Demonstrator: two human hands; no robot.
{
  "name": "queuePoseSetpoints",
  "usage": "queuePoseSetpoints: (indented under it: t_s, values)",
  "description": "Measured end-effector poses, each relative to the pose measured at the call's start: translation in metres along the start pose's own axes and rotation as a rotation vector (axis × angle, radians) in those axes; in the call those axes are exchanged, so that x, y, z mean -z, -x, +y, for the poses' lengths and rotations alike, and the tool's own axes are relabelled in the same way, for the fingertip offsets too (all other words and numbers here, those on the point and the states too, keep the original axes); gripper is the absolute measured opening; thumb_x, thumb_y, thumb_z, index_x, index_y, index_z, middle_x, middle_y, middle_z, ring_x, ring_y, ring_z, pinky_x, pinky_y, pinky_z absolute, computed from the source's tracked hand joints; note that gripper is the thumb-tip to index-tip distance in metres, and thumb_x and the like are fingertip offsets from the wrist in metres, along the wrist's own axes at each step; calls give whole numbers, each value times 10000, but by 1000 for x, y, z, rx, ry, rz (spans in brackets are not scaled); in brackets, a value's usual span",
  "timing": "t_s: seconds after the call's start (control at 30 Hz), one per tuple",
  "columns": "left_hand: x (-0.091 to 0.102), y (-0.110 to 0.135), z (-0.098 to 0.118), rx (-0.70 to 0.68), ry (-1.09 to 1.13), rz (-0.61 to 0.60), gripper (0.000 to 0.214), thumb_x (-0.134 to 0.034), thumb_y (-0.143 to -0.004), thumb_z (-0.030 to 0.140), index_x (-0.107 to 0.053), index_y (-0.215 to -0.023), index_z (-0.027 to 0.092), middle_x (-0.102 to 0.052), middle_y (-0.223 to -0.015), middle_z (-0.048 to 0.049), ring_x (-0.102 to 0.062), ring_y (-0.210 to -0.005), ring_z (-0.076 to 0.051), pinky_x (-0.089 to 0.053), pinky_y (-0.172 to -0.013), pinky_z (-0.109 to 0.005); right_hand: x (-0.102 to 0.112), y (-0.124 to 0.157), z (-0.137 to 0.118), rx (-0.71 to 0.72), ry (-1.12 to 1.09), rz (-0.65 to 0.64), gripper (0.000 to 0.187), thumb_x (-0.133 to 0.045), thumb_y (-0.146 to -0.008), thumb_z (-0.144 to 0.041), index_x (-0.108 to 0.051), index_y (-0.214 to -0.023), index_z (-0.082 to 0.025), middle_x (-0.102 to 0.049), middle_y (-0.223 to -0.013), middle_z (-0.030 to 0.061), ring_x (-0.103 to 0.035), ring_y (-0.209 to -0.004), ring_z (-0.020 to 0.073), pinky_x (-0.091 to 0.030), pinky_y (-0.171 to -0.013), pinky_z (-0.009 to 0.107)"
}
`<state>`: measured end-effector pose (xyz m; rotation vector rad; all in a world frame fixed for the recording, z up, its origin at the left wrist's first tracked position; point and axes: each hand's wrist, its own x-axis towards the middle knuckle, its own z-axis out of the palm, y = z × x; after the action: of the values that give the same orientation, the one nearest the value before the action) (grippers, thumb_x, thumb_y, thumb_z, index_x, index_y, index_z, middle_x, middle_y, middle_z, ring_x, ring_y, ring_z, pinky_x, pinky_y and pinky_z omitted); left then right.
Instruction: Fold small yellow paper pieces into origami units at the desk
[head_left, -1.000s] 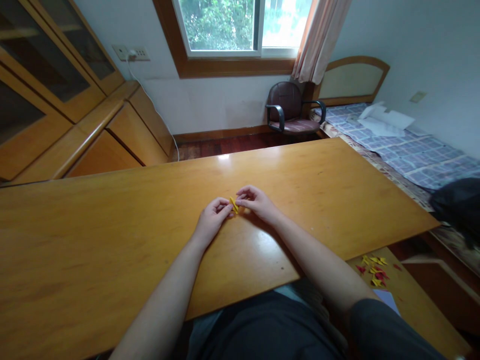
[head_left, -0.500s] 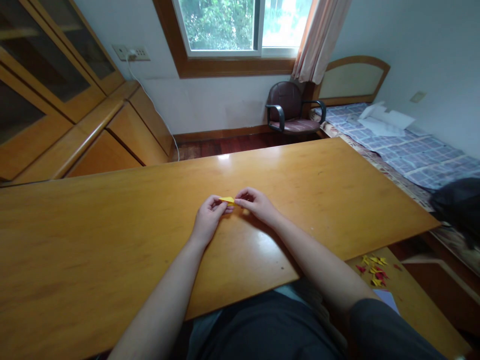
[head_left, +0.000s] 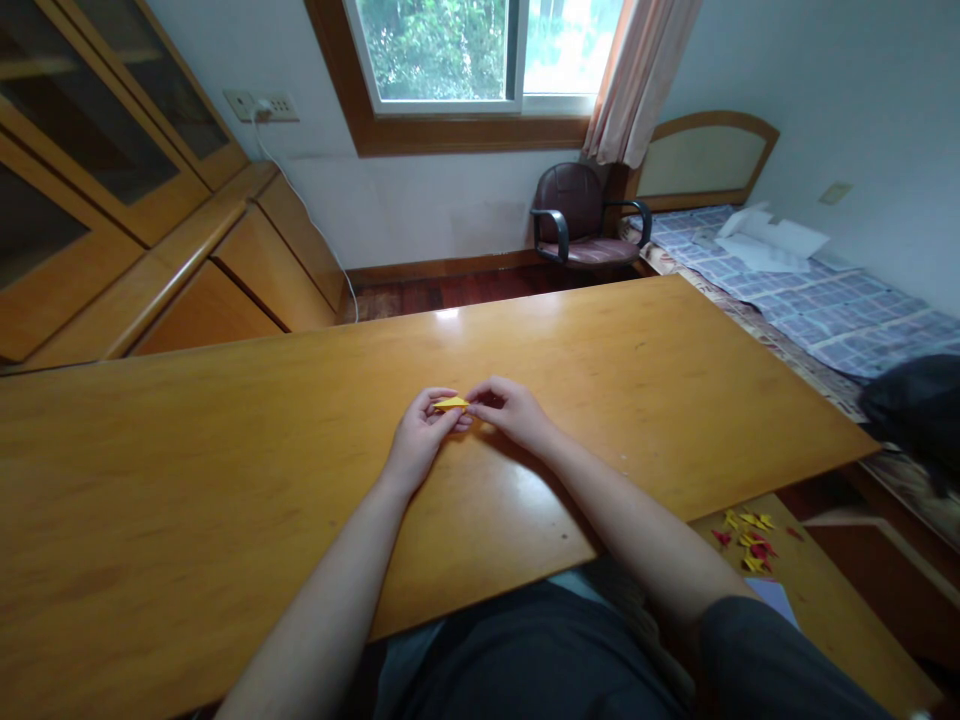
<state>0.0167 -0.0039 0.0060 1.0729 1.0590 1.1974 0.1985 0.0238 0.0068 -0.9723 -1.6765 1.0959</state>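
Note:
A small piece of folded yellow paper [head_left: 451, 404] is held between my two hands, just above the wooden table [head_left: 225, 480]. My left hand [head_left: 421, 428] grips it from the left, thumb in front and fingers behind. At its right end, my right hand [head_left: 511, 408] pinches the paper between thumb and index finger. Fingers cover part of the fold, so its exact shape is hard to make out.
Several small folded yellow and red paper pieces [head_left: 752, 543] lie on a lower surface [head_left: 840, 620] at the right, beside a pale sheet [head_left: 774, 598]. Beyond the table stand an armchair [head_left: 574, 215], a bed [head_left: 817, 300] and a wooden cabinet [head_left: 292, 250].
The yellow paper has shifted slightly left and tilted, showing a broader triangular face. My fingers have adjusted a little around it; both arms stay nearly in place.

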Motion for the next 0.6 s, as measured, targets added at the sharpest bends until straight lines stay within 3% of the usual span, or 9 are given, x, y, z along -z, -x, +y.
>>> queuePoseSetpoints:
  t_s: [0.33,0.6]
  values:
    - [-3,0,1,42,47,-6,413,-823,-707,327,-594,-1013,169,-743,-880,-35,-732,-741,-165,-598,-751,-308,-4,4,-8,233,266,116,70,-646,-860,-165,-714,-844,-175,-652,-789,21,-623,-719,126,-506,-681,238]
    - [-7,2,8,66,100,24,413,-830,-681,308,-608,-998,164,-742,-829,-18,-703,-667,-128,-588,-691,-259,-1,9,-14,558,782,82,168,-543,-957,-203,-669,-846,-194,-664,-836,63,-591,-762,158,-474,-705,263]
